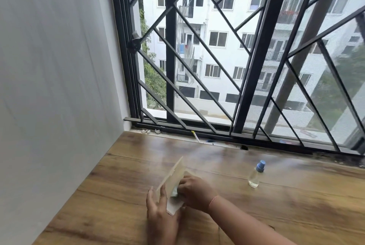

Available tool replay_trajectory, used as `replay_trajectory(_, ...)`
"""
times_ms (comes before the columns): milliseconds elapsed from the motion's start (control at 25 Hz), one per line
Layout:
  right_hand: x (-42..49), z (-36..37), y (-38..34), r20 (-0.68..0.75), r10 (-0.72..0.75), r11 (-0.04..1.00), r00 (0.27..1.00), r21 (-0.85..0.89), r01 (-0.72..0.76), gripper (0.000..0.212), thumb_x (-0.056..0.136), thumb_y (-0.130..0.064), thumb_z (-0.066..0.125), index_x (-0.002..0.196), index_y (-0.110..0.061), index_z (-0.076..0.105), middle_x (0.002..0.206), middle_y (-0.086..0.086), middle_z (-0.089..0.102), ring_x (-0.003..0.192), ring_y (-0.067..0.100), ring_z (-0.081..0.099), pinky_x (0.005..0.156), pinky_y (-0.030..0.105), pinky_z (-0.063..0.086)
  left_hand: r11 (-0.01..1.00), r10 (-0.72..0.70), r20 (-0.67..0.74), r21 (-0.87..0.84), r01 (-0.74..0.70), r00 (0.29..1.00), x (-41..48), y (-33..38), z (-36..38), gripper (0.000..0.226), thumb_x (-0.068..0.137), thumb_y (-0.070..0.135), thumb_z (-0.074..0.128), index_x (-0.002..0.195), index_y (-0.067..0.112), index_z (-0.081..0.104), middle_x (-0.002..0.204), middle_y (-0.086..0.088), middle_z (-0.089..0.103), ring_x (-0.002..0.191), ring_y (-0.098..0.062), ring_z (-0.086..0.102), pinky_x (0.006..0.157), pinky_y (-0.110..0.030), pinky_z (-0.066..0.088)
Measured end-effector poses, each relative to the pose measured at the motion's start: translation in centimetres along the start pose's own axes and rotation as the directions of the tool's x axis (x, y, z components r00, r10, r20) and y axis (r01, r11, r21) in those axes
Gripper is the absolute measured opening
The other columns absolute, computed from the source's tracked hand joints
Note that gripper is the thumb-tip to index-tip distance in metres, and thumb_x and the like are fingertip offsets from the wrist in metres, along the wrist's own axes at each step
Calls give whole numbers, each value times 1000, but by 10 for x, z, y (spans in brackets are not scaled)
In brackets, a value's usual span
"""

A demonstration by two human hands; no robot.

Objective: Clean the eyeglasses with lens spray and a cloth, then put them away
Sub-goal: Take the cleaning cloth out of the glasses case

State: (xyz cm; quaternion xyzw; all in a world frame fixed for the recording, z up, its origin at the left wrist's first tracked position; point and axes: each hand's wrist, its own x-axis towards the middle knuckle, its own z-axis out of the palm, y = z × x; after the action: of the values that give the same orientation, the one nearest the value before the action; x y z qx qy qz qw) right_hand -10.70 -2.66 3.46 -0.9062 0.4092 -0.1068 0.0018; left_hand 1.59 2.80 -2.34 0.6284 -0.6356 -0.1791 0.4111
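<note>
Place: a wooden table (276, 215) set against a barred window (237, 67), with a grey wall on the left.
Case: a pale, flat-sided case (174, 205) stands open near the table's front, lid (173, 171) tipped up and back toward the wall.
Left hand: the left hand (158, 211) steadies the case from the wall side, fingers (163, 193) spread loosely along its edge rather than clenched.
Right hand: the right hand (194, 191) reaches into the open case, its fingers curled around something pale green and soft-looking, probably the cloth (174, 192); I cannot tell how firm the pinch is.
Glasses: not visible to me; they may lie inside the case under the hands, but nothing shows them.
Spray: a small clear bottle (255, 174) with a blue cap stands upright on the table, well apart from the case on the right, untouched.
Stage: my guess is the kit is being taken out or packed in; which one, I cannot say.
Handling, cloth: light, limp, easy to pinch at any corner.
Handling, case: light and stiff; the lid wants a steadying hand or it will tip.
Handling, glasses: likely fragile and smudge-prone; best held by the frame or bridge, never the lenses.
Handling, bottle: light, smooth, easily knocked over; grip it round the body.
</note>
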Motion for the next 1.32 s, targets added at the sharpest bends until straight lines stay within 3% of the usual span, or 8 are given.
replay_trajectory(240, -16, -14, 12, -282, 608, 669, 742, 686, -288, 6, 71, -1, 65, 71, -7, 67, 72, 7, 70, 65, 11, 62, 61, 17, 51, 997, 73, -34, -18, -73, 997, -2, -6, 1, 66, 23, 16, 96, 87, 21, 78, 119, -25, 60, 74, -21, 71, 55, -22, 51)
replay_trajectory(480, -4, -28, 6, -40, 47, 944, 998, 327, -31, 7, 72, 5, 55, 66, 6, 52, 127, 25, 57, 125, 25, 48, 102, 33, 43, 999, 18, -49, -50, -20, 999, -5, 4, -5, 31, 55, 32, 85, 81, 17, 78, 111, -10, 70, 68, -17, 71, 57, -19, 52)
replay_trajectory(680, -5, -9, 8, 171, 56, 976, 984, 199, -90, 6, 79, 3, 50, 81, 8, 53, 122, 26, 57, 116, 42, 51, 89, 46, 44, 962, 179, 114, 189, -198, 977, -16, 17, -18, 82, 88, 66, 18, 92, 8, 77, 106, -15, 71, 85, -47, 67, 64, -57, 56)
replay_trajectory(840, -13, -9, 14, 158, 73, 962, 985, 251, -112, 2, 76, 5, 52, 75, 7, 52, 139, 20, 48, 126, 33, 47, 96, 41, 44, 719, 570, 14, 475, -507, 822, -19, -5, -12, 64, 95, 36, -5, 127, 40, 51, 156, -16, 9, 71, -35, 72, 46, -59, 51)
replay_trajectory(960, -13, -5, 15, 143, 102, 943, 985, 302, -141, 5, 76, 7, 51, 75, 2, 52, 139, 18, 48, 131, 32, 43, 103, 40, 39, 841, 510, -31, 224, -492, 859, -21, 9, -15, 53, 94, 37, 21, 141, 54, 4, 154, 10, 25, 84, -33, 71, 54, -44, 56)
replay_trajectory(1080, -19, -3, 19, 158, 196, 884, 968, 398, -244, 4, 74, 7, 57, 76, 5, 55, 139, 14, 49, 134, 24, 39, 110, 36, 34, 975, 199, -166, -67, -212, 966, -18, 28, -18, 82, 64, 20, 66, 122, 68, 35, 121, -1, 67, 72, -20, 72, 61, -23, 52)
replay_trajectory(1200, -19, -3, 11, 147, 435, 668, 888, 609, -428, 12, 68, 6, 61, 62, -3, 56, 111, 14, 67, 105, 21, 61, 86, 26, 48, 984, 73, -165, -149, -98, 984, -14, 23, -17, 90, 48, 18, 84, 132, 23, 52, 119, -9, 67, 88, -28, 71, 71, -20, 48)
replay_trajectory(1320, -12, -5, 3, 274, 695, 146, 665, 851, -504, 37, 69, 13, 61, 51, -15, 45, 61, 8, 52, 56, 17, 51, 54, 25, 44, 992, 124, -68, -29, -126, 990, -15, 15, -14, 101, 42, 25, 87, 133, 9, 45, 121, -19, 64, 96, -40, 67, 68, -27, 53)
